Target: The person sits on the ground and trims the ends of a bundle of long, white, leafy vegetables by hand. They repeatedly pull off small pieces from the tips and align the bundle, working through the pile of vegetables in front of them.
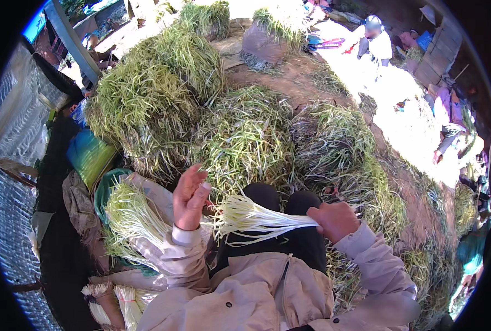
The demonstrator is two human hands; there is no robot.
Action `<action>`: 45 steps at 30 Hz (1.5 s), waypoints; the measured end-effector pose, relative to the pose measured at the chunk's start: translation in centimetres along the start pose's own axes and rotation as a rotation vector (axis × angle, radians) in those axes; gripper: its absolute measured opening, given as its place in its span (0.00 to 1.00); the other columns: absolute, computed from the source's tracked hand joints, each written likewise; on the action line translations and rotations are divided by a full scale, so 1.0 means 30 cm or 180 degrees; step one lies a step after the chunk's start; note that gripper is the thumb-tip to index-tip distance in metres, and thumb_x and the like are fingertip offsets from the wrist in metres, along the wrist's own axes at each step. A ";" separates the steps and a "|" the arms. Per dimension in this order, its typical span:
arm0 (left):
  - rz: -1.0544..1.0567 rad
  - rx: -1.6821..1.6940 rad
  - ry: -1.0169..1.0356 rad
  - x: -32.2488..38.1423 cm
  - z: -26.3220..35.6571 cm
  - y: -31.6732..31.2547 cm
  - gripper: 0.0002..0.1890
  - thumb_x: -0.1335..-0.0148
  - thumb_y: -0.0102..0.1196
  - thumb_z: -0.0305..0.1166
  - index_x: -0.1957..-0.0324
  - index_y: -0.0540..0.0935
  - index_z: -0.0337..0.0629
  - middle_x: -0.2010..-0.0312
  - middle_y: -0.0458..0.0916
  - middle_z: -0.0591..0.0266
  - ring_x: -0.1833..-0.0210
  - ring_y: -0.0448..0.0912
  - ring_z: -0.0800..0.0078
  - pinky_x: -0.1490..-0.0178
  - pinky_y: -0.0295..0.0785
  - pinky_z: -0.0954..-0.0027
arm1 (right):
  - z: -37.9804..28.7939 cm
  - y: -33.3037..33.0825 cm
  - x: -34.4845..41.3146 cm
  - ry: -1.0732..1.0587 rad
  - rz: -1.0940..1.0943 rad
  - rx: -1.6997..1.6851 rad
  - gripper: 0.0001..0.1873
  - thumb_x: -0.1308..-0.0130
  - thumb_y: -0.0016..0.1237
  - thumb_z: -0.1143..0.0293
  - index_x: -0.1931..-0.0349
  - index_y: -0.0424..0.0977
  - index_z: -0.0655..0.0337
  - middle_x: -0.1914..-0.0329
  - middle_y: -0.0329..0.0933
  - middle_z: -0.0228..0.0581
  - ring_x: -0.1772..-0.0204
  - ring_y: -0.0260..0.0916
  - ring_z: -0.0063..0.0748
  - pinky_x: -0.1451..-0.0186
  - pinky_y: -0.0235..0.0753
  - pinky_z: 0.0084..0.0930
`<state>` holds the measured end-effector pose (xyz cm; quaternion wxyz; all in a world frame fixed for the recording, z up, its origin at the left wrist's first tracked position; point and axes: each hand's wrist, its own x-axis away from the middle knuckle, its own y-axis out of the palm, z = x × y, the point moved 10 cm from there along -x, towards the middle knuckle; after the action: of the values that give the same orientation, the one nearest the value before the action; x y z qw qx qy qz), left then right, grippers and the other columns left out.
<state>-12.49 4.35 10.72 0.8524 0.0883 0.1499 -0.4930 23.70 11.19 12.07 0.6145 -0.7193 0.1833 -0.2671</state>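
Note:
My right hand (335, 221) grips a bunch of long white stalks with pale yellow-green tips (266, 219), held level across my dark-trousered knees (301, 200). The gripped ends are inside my fist, and the loose tips fan out to the left. My left hand (191, 197) is raised just left of those tips, apart from them, its fingers spread and nothing visible in it. Beside my left forearm lies a pile of similar pale stalks (136, 221) with greener tips on sacking. Tied bundles of white stalks (127, 306) rest at the lower left.
Large heaps of green leafy stalks (245, 145) lie right before my knees and to the left (146, 95). A blue-green sack (90, 155) stands near a dark barrier. In the sunlit area at the upper right, a person (376, 41) sits. Another person (98, 51) is at the upper left.

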 end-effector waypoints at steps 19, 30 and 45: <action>-0.3239 -0.2316 0.0527 0.329 -0.224 0.643 0.20 0.49 0.71 0.35 0.53 0.82 0.48 0.65 0.87 0.56 0.61 0.86 0.47 0.57 0.80 0.48 | -0.048 0.002 -0.036 -0.0296 -0.0073 -0.0127 0.15 0.42 0.66 0.66 0.57 0.76 0.52 0.68 0.80 0.43 0.64 0.83 0.55 0.62 0.81 0.51; -0.2495 -0.2720 0.0678 0.299 -0.044 0.459 0.21 0.47 0.72 0.33 0.51 0.80 0.46 0.65 0.82 0.56 0.58 0.84 0.51 0.52 0.77 0.50 | -0.132 -0.012 -0.096 -0.0494 0.0467 -0.0283 0.13 0.43 0.65 0.67 0.58 0.78 0.51 0.67 0.79 0.43 0.65 0.82 0.53 0.63 0.80 0.48; -0.2230 -0.2362 0.0834 0.364 -0.122 0.604 0.39 0.51 0.76 0.32 0.34 0.75 0.49 0.56 0.84 0.60 0.48 0.82 0.54 0.42 0.74 0.51 | -0.060 0.050 -0.023 -0.0229 -0.0060 -0.0227 0.17 0.44 0.67 0.66 0.55 0.79 0.52 0.66 0.80 0.44 0.62 0.83 0.54 0.60 0.80 0.50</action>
<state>7.72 5.57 3.60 0.5846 -0.2140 0.4402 -0.6470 22.16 9.93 10.66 0.5921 -0.7516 0.1637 -0.2401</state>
